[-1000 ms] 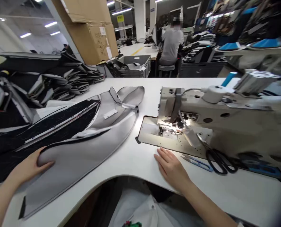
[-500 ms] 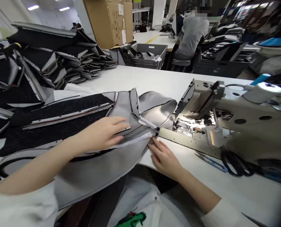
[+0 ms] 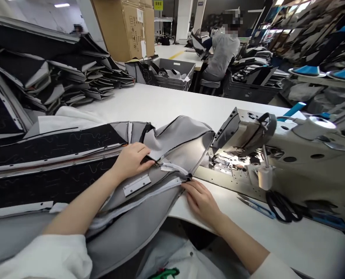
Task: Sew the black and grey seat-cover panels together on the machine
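A large grey and black sewn cover [image 3: 131, 228] with white strips lies across the white table, its right end beside the sewing machine [image 3: 248, 151]. My left hand [image 3: 134, 161] pinches a dark-edged fold of the cover near its middle, thumb and fingers pressed together. At the cover's right corner, by the end of a white strip, my right hand [image 3: 201, 199] has its fingers closed on the grey edge. The lit needle area of the machine is just beyond that hand, with no cloth under it that I can make out.
Thread snips [image 3: 256, 206] and black-handled scissors [image 3: 283, 207] lie at the machine's front. Stacked black and grey pieces [image 3: 59, 66] fill the back left. Behind the table [image 3: 161, 102] are a cardboard box [image 3: 126, 31], a grey crate [image 3: 175, 79] and a seated person [image 3: 221, 54].
My left hand has moved from above the cover onto a fold and gripped it. The raised flap there has folded over. My right hand stays at the corner; the view has shifted.
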Motion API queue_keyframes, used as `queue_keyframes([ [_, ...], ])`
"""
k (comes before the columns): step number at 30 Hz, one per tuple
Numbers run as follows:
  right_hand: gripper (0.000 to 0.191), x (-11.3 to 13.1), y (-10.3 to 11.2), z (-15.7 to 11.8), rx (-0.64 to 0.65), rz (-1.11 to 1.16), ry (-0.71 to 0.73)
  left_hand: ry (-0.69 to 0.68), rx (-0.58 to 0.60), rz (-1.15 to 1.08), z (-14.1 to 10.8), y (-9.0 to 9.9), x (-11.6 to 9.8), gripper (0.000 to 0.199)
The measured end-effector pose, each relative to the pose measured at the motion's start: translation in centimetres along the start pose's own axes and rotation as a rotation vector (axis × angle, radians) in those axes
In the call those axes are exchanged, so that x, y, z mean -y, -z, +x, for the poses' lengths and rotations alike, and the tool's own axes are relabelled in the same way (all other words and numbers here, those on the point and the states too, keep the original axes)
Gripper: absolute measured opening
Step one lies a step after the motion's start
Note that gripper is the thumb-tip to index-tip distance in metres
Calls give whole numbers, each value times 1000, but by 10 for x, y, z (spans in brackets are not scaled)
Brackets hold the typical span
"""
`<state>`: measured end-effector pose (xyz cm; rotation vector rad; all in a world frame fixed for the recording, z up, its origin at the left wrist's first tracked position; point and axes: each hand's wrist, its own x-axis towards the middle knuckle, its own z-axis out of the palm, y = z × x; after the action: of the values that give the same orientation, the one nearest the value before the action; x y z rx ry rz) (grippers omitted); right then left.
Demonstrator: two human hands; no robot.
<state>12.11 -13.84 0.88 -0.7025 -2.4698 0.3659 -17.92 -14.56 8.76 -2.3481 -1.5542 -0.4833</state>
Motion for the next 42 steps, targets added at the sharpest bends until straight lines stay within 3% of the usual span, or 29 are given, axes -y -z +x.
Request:
queue_keyframes([
  [5,20,-15,-11,33,21,167,-245,66,32,-40,-28,-5,-23,34],
  [10,19,-30,-12,51,31,361,-351,338,-40,76,-31,-2,-34,40],
  [12,18,-35,-12,48,-49,452,-343,418,-15,134,-30,-1,-37,43],
  [14,18,-39,-12,41,-238,512,-361,419,28,189,-25,1,-40,45],
  [16,17,-40,-7,36,-449,527,-364,325,50,220,-16,3,-41,42],
  [18,17,-37,7,40,-536,500,-267,177,52,224,-4,7,-40,32],
  [22,20,-16,50,85,-375,353,31,-94,118,192,24,21,-25,20],
  [25,22,-3,72,134,-180,267,-21,-237,161,169,42,32,-7,26],
  [27,23,-2,74,157,-83,142,-47,-334,167,155,49,34,3,28],
  [30,22,-11,61,160,-61,-49,26,-411,124,115,47,27,10,24],
  [33,27,-26,37,133,-212,80,26,-295,-33,8,29,6,10,16],
  [36,25,-40,5,102,-591,416,-250,-76,-221,-84,5,-19,5,10],
  [38,22,-46,-13,90,-741,452,-385,42,-268,-106,-12,-27,-3,11],
  [40,20,-47,-27,86,-806,440,-475,122,-263,-99,-28,-25,-13,12],
  [42,15,-45,-35,89,-782,457,-518,197,-233,-51,-41,-17,-23,12],
])
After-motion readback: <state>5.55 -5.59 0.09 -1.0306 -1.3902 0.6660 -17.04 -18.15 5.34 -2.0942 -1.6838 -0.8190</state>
